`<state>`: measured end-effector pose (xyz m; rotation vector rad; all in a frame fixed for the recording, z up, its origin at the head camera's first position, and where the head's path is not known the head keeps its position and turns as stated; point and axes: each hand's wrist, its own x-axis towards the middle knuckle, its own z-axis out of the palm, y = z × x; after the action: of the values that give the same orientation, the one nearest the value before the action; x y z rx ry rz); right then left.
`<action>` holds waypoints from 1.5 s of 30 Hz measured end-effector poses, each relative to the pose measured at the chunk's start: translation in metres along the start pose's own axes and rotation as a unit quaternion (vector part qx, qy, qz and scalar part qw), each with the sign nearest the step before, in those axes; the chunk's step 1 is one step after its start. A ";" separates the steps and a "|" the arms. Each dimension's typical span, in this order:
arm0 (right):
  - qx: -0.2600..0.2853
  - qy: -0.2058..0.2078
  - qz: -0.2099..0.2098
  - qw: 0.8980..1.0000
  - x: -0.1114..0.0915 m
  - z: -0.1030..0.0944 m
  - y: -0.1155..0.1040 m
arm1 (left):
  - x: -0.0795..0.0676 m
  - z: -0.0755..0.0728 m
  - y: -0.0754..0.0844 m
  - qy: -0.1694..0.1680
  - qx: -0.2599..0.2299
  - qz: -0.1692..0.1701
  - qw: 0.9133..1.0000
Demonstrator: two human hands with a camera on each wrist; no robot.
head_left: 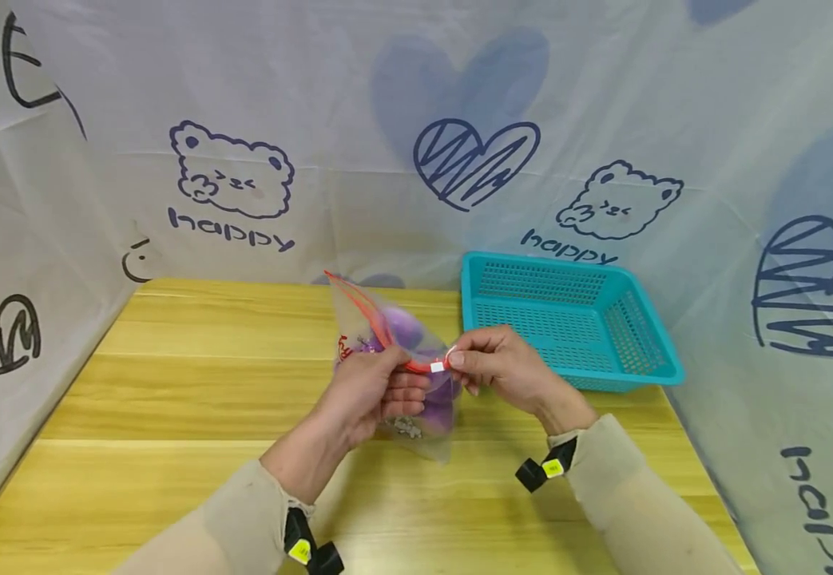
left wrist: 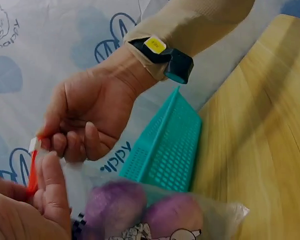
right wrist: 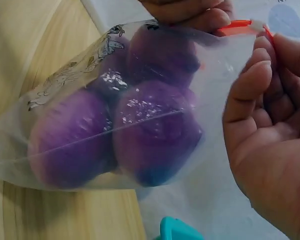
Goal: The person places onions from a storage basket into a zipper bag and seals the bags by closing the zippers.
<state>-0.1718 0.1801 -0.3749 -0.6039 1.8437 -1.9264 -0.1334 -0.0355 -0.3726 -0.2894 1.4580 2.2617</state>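
Note:
A clear zip bag [head_left: 430, 447] with a red zip strip [head_left: 366, 307] and a white slider [head_left: 437, 367] is held up over the table. Several rounded purple objects [right wrist: 155, 125] sit inside it; the plastic blurs their exact kind. My left hand [head_left: 366, 391] pinches the red strip between thumb and fingers, left of the slider. On the other side, my right hand [head_left: 505, 367] pinches the strip's end by the slider with thumb and forefinger. In the right wrist view the bag hangs slanted, with dark printed drawings on its plastic.
A turquoise perforated basket [head_left: 574, 263] stands at the back right of the wooden table [head_left: 200, 375], close behind my right hand. White cloth [head_left: 344, 120] printed with hearts and bears encloses the back and sides. Each wrist wears a black strap with a small camera.

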 end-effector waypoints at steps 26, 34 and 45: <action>0.058 0.089 0.120 0.987 0.010 0.008 -0.010 | -0.003 0.022 -0.004 -0.031 -0.023 0.035 0.999; 0.042 0.094 0.124 0.987 0.007 0.006 -0.009 | 0.009 0.029 -0.005 -0.045 -0.005 -0.002 0.999; -0.006 0.127 0.128 0.984 0.004 0.002 -0.010 | 0.014 0.030 -0.004 -0.011 0.062 0.050 0.997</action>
<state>-0.1738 0.1765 -0.3643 -0.1181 1.9748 -1.8880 -0.1425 -0.0035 -0.3684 -0.1556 1.6258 2.2328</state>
